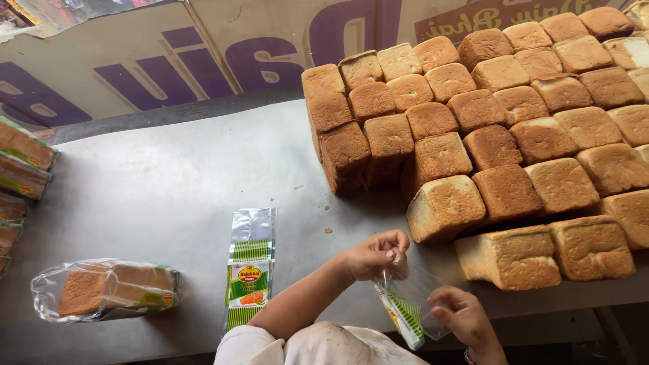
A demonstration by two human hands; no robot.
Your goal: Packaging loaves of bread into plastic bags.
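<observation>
A grey metal counter (169,182) runs under a wall covered with printed banners (169,61). Its right side is packed with rows of unwrapped loaves (514,135), stacked and leaning together. At the left edge lie several bagged loaves (20,162), and one more bagged loaf (105,288) rests alone near the front. A flat pile of empty printed bags (250,267) lies just beside the forearm. Near the front edge, the left hand (375,253) has its grip pressed together, pinching the top edge of a clear printed bag (405,304). The right hand (463,314) also has its fingers closed on the bag's other side, holding it up off the counter, in front of the nearest loaves.
</observation>
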